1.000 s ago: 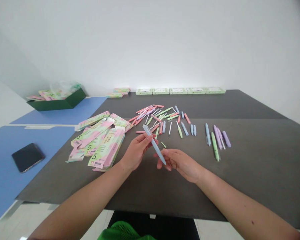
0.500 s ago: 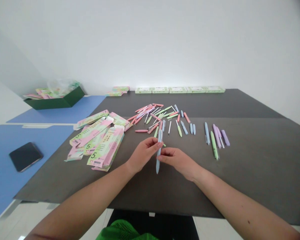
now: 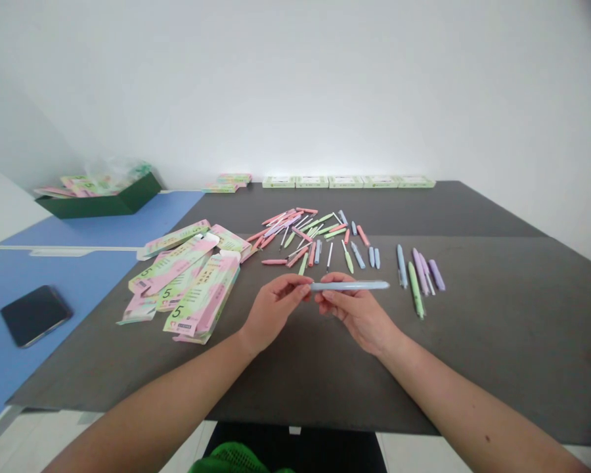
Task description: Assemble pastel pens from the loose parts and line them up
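A light blue pen (image 3: pixel 349 286) lies crosswise in front of me, held between my two hands. Its left end sits in the fingertips of my left hand (image 3: pixel 276 307). My right hand (image 3: pixel 357 312) pinches the barrel near that end, and the rest of the pen sticks out to the right. Just beyond my hands lies a loose heap of pink, green and blue pen parts (image 3: pixel 295 236). To the right stands a small group of blue, purple and green pens (image 3: pixel 418 272). Pink-and-green pen packets (image 3: pixel 190 289) lie in a pile left of my left hand.
All this lies on a dark grey tabletop (image 3: pixel 473 341). A row of pale green boxes (image 3: pixel 347 182) lines its far edge. On the blue desk to the left are a black phone (image 3: pixel 35 315) and a dark green tray (image 3: pixel 98 205) holding packets.
The pen has turned from pointing toward me to lying crosswise, with its free end to the right. My hands have moved slightly apart, and the view has shifted a little.
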`<state>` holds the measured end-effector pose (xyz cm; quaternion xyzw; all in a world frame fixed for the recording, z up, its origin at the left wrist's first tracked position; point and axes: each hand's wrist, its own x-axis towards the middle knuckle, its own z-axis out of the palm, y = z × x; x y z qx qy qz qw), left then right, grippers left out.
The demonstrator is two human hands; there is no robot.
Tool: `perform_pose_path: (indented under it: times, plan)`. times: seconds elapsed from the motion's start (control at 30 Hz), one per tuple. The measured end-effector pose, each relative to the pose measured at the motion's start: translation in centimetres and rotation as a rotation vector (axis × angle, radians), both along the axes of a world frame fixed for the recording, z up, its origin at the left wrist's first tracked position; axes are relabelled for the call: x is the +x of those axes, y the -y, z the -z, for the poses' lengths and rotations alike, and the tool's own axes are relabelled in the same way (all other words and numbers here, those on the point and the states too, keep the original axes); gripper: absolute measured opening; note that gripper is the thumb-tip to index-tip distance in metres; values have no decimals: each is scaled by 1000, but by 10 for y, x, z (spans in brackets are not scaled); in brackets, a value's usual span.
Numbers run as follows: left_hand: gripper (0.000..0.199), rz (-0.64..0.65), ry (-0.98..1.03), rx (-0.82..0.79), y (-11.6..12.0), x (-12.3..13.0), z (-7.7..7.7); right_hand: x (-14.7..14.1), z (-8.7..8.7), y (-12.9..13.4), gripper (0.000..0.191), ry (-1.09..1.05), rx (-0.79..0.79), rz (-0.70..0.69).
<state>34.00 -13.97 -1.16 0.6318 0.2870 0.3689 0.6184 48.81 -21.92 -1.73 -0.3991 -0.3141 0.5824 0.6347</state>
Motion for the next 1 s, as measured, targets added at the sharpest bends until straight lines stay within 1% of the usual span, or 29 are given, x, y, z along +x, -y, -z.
perform_pose_path:
  times: [0.07, 0.1, 0.13, 0.17, 0.2, 0.23, 0.3, 0.33, 0.4, 0.47, 0.53, 0.57, 0.6, 0.63, 0.73, 0.8, 0.83, 0.87, 0.93, 1.0]
  plan:
    - [17, -50, 91, -45, -7, -3, -3, 3, -1, 0, 37, 3, -5, 15]
    - [17, -65, 138, -72, -12, -5, -5, 6, -2, 0, 38, -5, -18, 37]
    - [16, -69, 172, -98, -16, -7, -7, 9, -3, -1, 36, -23, -38, 48]
    - [16, -66, 185, -113, -19, -9, -8, 13, -5, -1, 33, -44, -69, 29]
    - [16, -59, 174, -113, -22, -11, -10, 16, -6, -1, 33, -61, -111, -31]
    - [15, -56, 146, -98, -24, -13, -11, 18, -8, -1, 37, -62, -157, -124]
    - [16, -62, 66, -44, -26, -14, -12, 21, -11, 1, 38, 3, -226, -325]
    - [16, -69, 38, -26, -25, -14, -11, 20, -11, 2, 36, 51, -237, -383]
    - [19, -58, 45, -50, -22, -13, -10, 18, -11, 4, 31, 101, -208, -400]
    - [22, 21, 91, -131, -18, -11, -8, 14, -10, 5, 30, 62, -172, -393]
    - [26, 105, 106, -190, -14, -9, -6, 11, -8, 4, 31, 27, -158, -413]
    - [27, 121, 96, -196, -11, -8, -5, 9, -7, 4, 31, 50, -151, -410]
    - [27, 111, 80, -191, -10, -7, -5, 8, -6, 3, 32, 114, -133, -375]
    - [28, 82, 67, -184, -8, -5, -4, 6, -5, 3, 32, 225, -98, -311]
    - [31, -38, 49, -196, -6, 1, -1, 2, -1, 1, 27, 723, 67, -40]
    - [33, -91, 37, -215, -6, 4, 1, 0, 2, 1, 24, 993, 133, 82]
    - [33, -99, 33, -219, -6, 4, 2, 0, 3, 1, 25, 1058, 135, 113]
    - [32, -90, 37, -218, -6, 4, 2, 0, 4, 1, 26, 1078, 124, 124]
    - [31, -34, 63, -203, -7, 3, 2, -1, 4, 1, 30, 1033, 101, 94]
    - [29, 9, 81, -171, -6, 2, 1, 0, 2, 2, 32, 999, 119, 65]
